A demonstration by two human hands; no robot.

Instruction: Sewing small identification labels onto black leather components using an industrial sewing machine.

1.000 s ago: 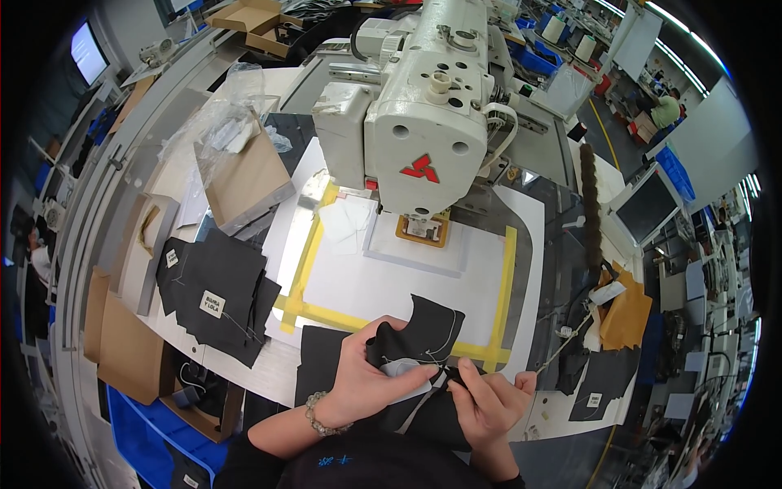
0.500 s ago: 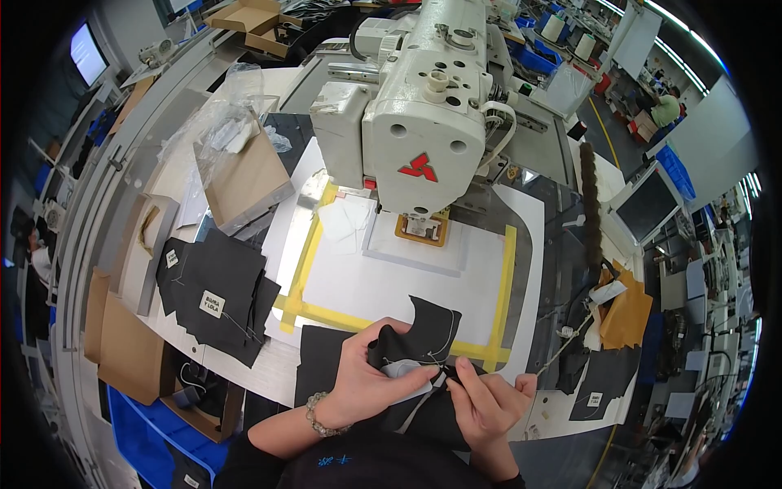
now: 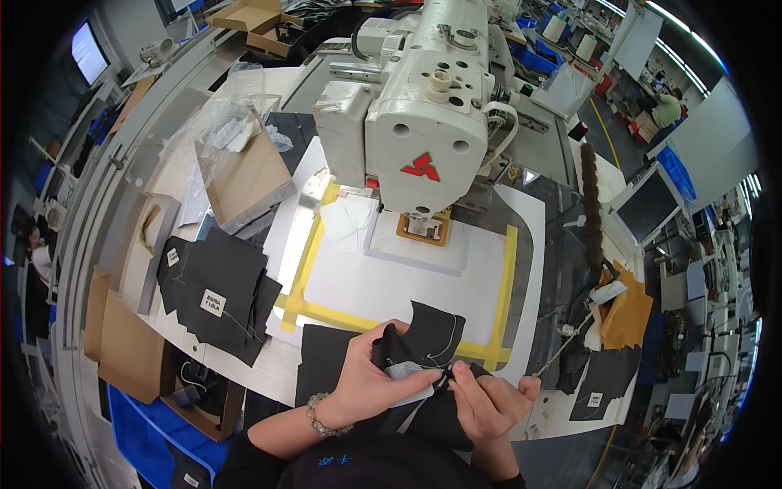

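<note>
My left hand [image 3: 366,379] grips a black fabric piece [image 3: 436,328] with light stitching thread and a pale grey piece [image 3: 405,372] under its thumb. My right hand [image 3: 479,401] pinches at a small dark spot along that fabric's edge, beside my left thumb; what exactly is between those fingertips is too small to make out. More black fabric [image 3: 322,367] lies beneath. Above my hands are a white sheet [image 3: 423,289] bordered with yellow tape [image 3: 509,285] and a white industrial sewing machine [image 3: 423,106] with an orange clamp frame [image 3: 421,229].
A stack of black pieces with labels [image 3: 212,281], cardboard boxes [image 3: 118,350] and a blue bin [image 3: 134,436] are at left. Yellow material [image 3: 623,314], more black pieces [image 3: 603,383] and a small screen [image 3: 645,208] are at right. A person [image 3: 666,114] is in the background.
The held fabric sits slightly lower and further right than a second ago. My right fingertips have shifted slightly in their pinch and cover more of the small dark part.
</note>
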